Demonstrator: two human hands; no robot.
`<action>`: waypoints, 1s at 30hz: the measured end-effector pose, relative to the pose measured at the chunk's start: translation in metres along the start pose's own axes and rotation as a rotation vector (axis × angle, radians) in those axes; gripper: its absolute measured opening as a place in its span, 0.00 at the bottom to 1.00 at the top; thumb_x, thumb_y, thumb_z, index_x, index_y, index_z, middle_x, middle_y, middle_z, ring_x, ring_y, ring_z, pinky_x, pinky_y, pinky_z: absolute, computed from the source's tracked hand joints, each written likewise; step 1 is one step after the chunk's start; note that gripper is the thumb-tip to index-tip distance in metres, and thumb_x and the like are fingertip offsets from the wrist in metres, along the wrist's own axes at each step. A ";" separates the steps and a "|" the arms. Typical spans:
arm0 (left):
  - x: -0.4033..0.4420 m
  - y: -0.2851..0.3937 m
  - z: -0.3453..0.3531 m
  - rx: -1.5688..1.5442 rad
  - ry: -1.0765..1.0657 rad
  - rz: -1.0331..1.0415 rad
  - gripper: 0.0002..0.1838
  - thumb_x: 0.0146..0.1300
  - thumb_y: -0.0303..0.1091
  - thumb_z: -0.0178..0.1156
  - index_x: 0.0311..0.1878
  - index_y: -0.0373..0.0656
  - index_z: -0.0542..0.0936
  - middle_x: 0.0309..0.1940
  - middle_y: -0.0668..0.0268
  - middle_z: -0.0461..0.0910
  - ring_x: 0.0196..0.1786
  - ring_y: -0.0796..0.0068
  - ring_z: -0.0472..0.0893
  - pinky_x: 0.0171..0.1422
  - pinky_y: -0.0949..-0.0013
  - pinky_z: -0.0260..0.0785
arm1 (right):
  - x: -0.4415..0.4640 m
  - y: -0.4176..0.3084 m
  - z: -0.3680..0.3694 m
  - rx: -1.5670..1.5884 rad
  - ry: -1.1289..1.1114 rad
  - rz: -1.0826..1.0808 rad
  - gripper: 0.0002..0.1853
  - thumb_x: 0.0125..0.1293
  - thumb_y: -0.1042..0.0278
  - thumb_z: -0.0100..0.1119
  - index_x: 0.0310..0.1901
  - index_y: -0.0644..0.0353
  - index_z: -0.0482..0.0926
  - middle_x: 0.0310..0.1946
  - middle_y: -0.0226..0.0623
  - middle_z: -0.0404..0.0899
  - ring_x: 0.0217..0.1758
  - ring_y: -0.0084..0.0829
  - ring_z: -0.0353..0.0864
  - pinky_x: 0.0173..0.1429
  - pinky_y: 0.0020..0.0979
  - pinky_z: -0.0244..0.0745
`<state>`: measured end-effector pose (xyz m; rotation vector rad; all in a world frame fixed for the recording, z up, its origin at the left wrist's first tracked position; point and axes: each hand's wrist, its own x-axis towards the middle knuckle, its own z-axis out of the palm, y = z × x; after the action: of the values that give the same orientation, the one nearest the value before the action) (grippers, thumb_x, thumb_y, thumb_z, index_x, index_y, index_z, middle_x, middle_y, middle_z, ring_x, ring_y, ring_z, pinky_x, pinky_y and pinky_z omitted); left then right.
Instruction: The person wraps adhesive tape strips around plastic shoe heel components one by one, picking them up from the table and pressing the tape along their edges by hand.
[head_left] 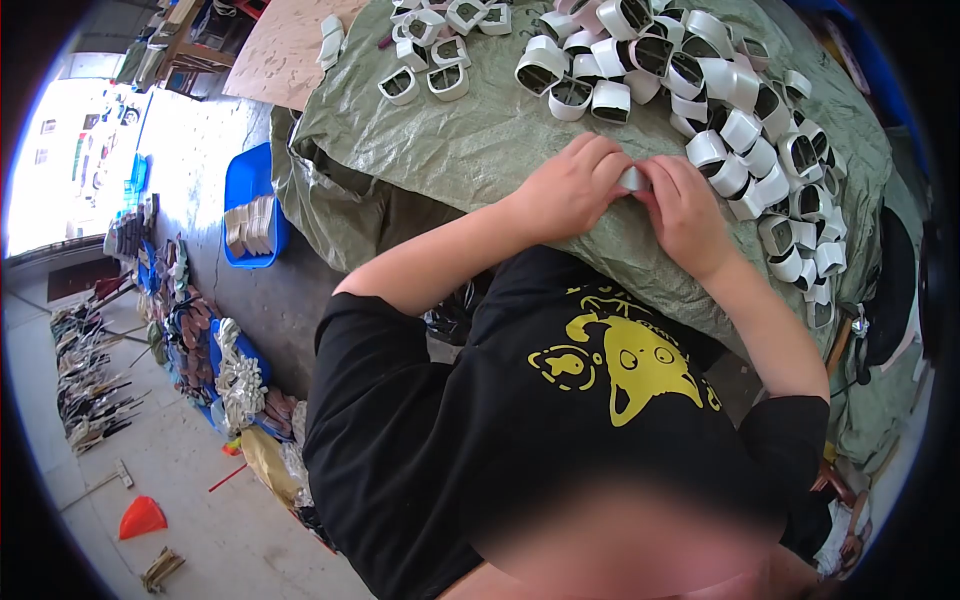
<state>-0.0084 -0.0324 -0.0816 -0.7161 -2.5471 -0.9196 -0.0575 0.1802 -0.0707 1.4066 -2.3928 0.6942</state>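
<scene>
My left hand [575, 190] and my right hand [688, 212] meet over the near part of the covered table. Their fingers are closed on a small white piece [633, 179], one hand at each side of it. Most of this piece is hidden behind the fingers, so its full shape does not show. Just beyond my hands and to the right lies a big heap of white loop-shaped pieces [740, 130] with dark insides. A smaller group of similar white pieces [448, 82] sits at the far left of the table.
A green woven plastic sheet [400, 165] drapes over the table and hangs down its left side. On the floor at left stands a blue bin [250, 180] holding a stack of tan pieces. Bundled materials line the left floor, near a red-orange dustpan-like object [143, 517].
</scene>
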 end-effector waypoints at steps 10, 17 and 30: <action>0.002 -0.001 -0.016 -0.047 -0.074 0.010 0.20 0.63 0.35 0.66 0.55 0.39 0.75 0.49 0.54 0.76 0.54 0.49 0.76 0.58 0.55 0.71 | -0.002 0.004 -0.014 0.253 -0.029 0.113 0.21 0.65 0.72 0.65 0.59 0.65 0.74 0.54 0.46 0.76 0.55 0.49 0.77 0.60 0.42 0.74; 0.003 0.000 -0.011 -0.024 -0.053 0.018 0.19 0.62 0.37 0.66 0.54 0.40 0.76 0.44 0.58 0.79 0.50 0.54 0.79 0.58 0.56 0.72 | -0.007 0.014 0.000 0.219 -0.137 0.098 0.25 0.65 0.72 0.64 0.63 0.62 0.72 0.55 0.45 0.76 0.57 0.46 0.77 0.61 0.41 0.74; -0.001 -0.016 -0.016 -0.065 -0.107 0.069 0.22 0.61 0.33 0.66 0.58 0.38 0.76 0.44 0.55 0.80 0.50 0.51 0.79 0.57 0.55 0.73 | 0.005 0.016 -0.013 0.336 -0.154 0.072 0.26 0.63 0.78 0.64 0.63 0.59 0.71 0.51 0.44 0.77 0.53 0.45 0.78 0.58 0.40 0.75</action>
<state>-0.0142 -0.0539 -0.0786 -0.8896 -2.5767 -0.9700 -0.0737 0.1903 -0.0618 1.5566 -2.5437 1.0854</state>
